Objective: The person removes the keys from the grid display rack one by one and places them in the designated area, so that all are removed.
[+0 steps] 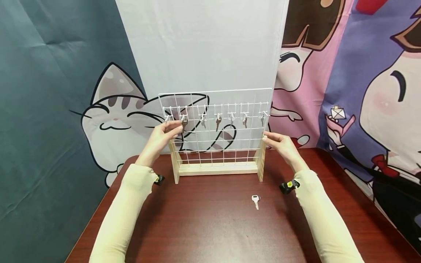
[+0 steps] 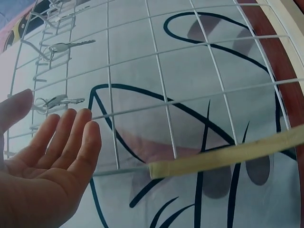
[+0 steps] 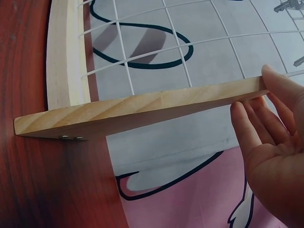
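A white wire grid rack (image 1: 218,168) on a wooden stand stands on the table, with several keys on its row of hooks. My left hand (image 1: 161,138) is raised at its left side, fingertips beside a hanging key (image 1: 185,123). In the left wrist view the fingers are loosely extended, with that key (image 2: 64,100) just past them; whether they touch it, I cannot tell. With thumb and fingers on opposite sides, my right hand (image 1: 283,148) holds the top of the right wooden side post (image 3: 142,107). One loose key (image 1: 255,201) lies on the table before the rack.
The dark red wooden table (image 1: 204,226) extends in front of and beside the rack. Close behind hangs a cloth backdrop (image 1: 204,47) printed with a cat and cartoon figures. More hanging keys, such as the middle key (image 1: 218,122), line the hooks.
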`<state>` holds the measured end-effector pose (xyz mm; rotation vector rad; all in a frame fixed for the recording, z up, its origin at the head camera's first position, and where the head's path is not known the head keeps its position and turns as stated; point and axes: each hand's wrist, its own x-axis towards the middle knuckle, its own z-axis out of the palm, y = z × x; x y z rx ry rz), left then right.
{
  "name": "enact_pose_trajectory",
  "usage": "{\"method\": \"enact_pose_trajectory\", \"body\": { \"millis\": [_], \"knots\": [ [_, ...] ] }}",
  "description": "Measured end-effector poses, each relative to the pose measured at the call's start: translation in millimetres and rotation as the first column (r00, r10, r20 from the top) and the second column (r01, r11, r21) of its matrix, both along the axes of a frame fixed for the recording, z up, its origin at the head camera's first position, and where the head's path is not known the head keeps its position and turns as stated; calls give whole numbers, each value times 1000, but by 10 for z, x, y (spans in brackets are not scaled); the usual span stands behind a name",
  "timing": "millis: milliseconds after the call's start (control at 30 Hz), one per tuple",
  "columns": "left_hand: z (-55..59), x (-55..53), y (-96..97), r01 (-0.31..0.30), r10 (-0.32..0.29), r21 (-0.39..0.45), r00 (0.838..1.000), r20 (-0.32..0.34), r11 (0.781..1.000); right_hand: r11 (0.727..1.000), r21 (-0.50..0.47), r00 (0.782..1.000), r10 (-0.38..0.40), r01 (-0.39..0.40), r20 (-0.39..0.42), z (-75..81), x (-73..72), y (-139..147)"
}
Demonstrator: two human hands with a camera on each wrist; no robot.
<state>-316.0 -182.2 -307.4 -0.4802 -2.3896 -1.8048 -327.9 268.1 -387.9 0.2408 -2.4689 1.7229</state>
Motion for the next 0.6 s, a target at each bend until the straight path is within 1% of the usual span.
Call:
{"method": "enact_pose_trajectory", "body": {
  "millis": [167, 267, 367, 467, 533, 600],
  "knots": [
    [21, -49, 81, -17, 17, 19, 1000, 1, 1000, 1000, -24, 1000, 8, -7, 9, 21, 6, -5],
    [24, -70, 140, -28, 28, 34, 1000, 0, 999, 998, -55, 1000, 22, -21, 19, 50, 37, -19],
    [28, -87, 186, -46, 46, 47, 999, 2, 998, 997, -74, 999, 36, -35, 20, 112, 88, -49],
    [34, -101, 220, -60, 60, 49, 998, -2, 997, 997, -61, 999, 40, -39, 17, 169, 135, -73],
    [39, -102, 238, -62, 62, 44, 998, -10, 997, 998, -43, 999, 35, -34, 19, 168, 134, -73],
    [43, -104, 251, -59, 60, 39, 998, -19, 997, 999, -31, 999, 24, -23, 23, 134, 107, -59]
  ]
}}
